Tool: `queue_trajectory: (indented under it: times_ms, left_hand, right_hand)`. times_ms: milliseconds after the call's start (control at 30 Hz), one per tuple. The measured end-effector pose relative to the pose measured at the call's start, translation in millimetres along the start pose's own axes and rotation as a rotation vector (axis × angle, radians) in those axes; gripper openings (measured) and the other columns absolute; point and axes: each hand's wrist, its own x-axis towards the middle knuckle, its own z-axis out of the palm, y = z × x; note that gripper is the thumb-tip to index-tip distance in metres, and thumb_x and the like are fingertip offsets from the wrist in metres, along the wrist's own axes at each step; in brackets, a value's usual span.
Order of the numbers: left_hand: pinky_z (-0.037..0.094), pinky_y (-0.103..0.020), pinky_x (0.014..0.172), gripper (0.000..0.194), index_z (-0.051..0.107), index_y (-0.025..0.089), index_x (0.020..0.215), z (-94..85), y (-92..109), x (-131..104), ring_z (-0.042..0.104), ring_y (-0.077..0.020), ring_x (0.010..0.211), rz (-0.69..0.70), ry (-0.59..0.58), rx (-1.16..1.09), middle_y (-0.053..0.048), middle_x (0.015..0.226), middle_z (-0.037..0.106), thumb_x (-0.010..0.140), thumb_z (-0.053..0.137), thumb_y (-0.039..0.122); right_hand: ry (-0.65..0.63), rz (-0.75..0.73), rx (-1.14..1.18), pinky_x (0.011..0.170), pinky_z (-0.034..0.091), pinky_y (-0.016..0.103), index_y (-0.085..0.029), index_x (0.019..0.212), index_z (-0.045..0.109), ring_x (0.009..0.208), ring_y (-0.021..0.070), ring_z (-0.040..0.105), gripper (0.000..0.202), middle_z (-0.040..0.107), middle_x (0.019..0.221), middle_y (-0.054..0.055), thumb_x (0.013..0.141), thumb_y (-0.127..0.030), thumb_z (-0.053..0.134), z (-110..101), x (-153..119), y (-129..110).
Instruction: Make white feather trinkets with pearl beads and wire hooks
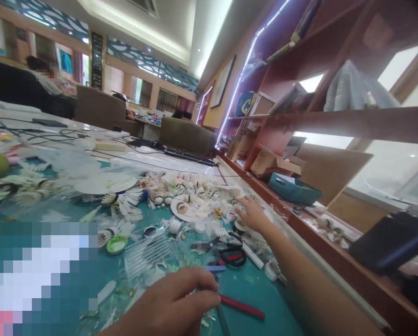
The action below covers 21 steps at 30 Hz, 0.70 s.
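At the bottom centre, my left hand [179,301] has its thumb and index finger pinched together over a thin dark tool [223,319]. A red stick [242,306] lies on the green mat just right of those fingertips. Farther forward, my right hand [253,213] reaches over the pile of small craft parts, its fingers spread and nothing seen in them. Black-handled scissors [232,249] lie between the two hands. A round white plate [189,207] with small bits on it is left of my right hand. Shuttlecocks [124,199] lie farther left.
A clear beaded sheet [147,252] and a green cap [116,244] lie on the mat. Behind are a keyboard [187,155] and chairs. Along the right runs a shelf with a teal basket [294,189] and a black box [393,238]. A person [46,77] sits far back left.
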Motion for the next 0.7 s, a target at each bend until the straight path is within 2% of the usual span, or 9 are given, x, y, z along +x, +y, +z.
queue_trajectory:
  times_ms: [33,100,133,200,300,333,367,567,700]
  left_hand:
    - [0.062,-0.020,0.077,0.031,0.069,0.024,0.110,0.8,-2,-1,0.076,-0.0181,0.085,0.082,0.020,-0.019,-0.007,0.102,0.079,0.087,0.053,0.010]
    - [0.061,-0.023,0.084,0.036,0.067,0.024,0.115,2.3,-7,-2,0.075,-0.0191,0.092,0.061,-0.028,-0.003,-0.009,0.108,0.077,0.089,0.050,0.005]
    - [0.060,-0.020,0.078,0.033,0.067,0.023,0.111,3.1,-10,-4,0.074,-0.0175,0.085,0.149,0.041,-0.011,-0.008,0.101,0.077,0.089,0.049,0.005]
    - [0.059,-0.019,0.081,0.032,0.066,0.024,0.111,3.8,-14,-6,0.074,-0.0162,0.088,0.071,0.068,-0.004,-0.007,0.104,0.076,0.092,0.049,0.005]
    - [0.059,-0.018,0.082,0.029,0.068,0.024,0.107,-0.6,-12,-6,0.074,-0.0165,0.092,0.074,0.030,-0.031,-0.007,0.106,0.076,0.091,0.053,0.004]
    - [0.060,-0.019,0.083,0.029,0.069,0.022,0.107,-3.6,-9,-5,0.074,-0.0181,0.094,0.102,-0.021,-0.028,-0.009,0.108,0.076,0.090,0.054,0.005]
    - [0.059,-0.024,0.091,0.033,0.068,0.022,0.113,-6.8,-5,-4,0.073,-0.0202,0.101,0.018,-0.100,-0.011,-0.011,0.114,0.075,0.090,0.053,0.003]
    - [0.061,-0.024,0.086,0.041,0.070,0.018,0.106,-16.7,13,2,0.074,-0.0192,0.096,0.008,-0.061,0.009,-0.011,0.107,0.075,0.083,0.046,-0.005]
    - [0.059,-0.025,0.094,0.040,0.072,0.018,0.107,-18.6,16,4,0.074,-0.0199,0.103,-0.045,-0.057,-0.022,-0.012,0.113,0.074,0.084,0.047,-0.004]
  right_hand:
    - [-0.019,0.023,-0.017,0.095,0.059,0.049,-0.020,0.133,0.063,0.114,0.0269,0.068,0.034,0.064,0.137,0.011,0.102,-0.034,0.066,1,9,0]
    - [-0.054,0.079,-0.036,0.094,0.059,0.049,-0.020,0.133,0.063,0.113,0.0268,0.068,0.034,0.065,0.136,0.011,0.102,-0.034,0.067,3,27,0]
    - [-0.068,0.108,-0.036,0.094,0.060,0.048,-0.019,0.133,0.063,0.113,0.0267,0.068,0.034,0.065,0.136,0.011,0.102,-0.034,0.067,4,34,1]
    - [-0.090,0.157,-0.020,0.093,0.060,0.049,-0.019,0.133,0.063,0.112,0.0270,0.069,0.035,0.065,0.135,0.011,0.102,-0.034,0.067,4,47,4]
    - [-0.102,0.223,0.044,0.093,0.060,0.048,-0.019,0.132,0.063,0.112,0.0266,0.069,0.035,0.065,0.134,0.011,0.102,-0.034,0.067,1,56,11]
    - [-0.100,0.242,0.076,0.093,0.060,0.048,-0.019,0.132,0.063,0.111,0.0264,0.069,0.034,0.066,0.134,0.011,0.102,-0.034,0.067,-1,57,15]
    - [-0.092,0.260,0.114,0.092,0.060,0.048,-0.019,0.132,0.063,0.111,0.0264,0.069,0.034,0.066,0.134,0.011,0.102,-0.034,0.067,-5,57,18]
    - [0.038,0.354,0.451,0.092,0.060,0.048,-0.018,0.132,0.064,0.111,0.0273,0.069,0.035,0.066,0.134,0.010,0.101,-0.034,0.067,-42,44,35]
    - [0.085,0.399,0.765,0.091,0.061,0.047,-0.017,0.130,0.065,0.111,0.0299,0.069,0.036,0.066,0.133,0.008,0.100,-0.036,0.069,-73,22,21]
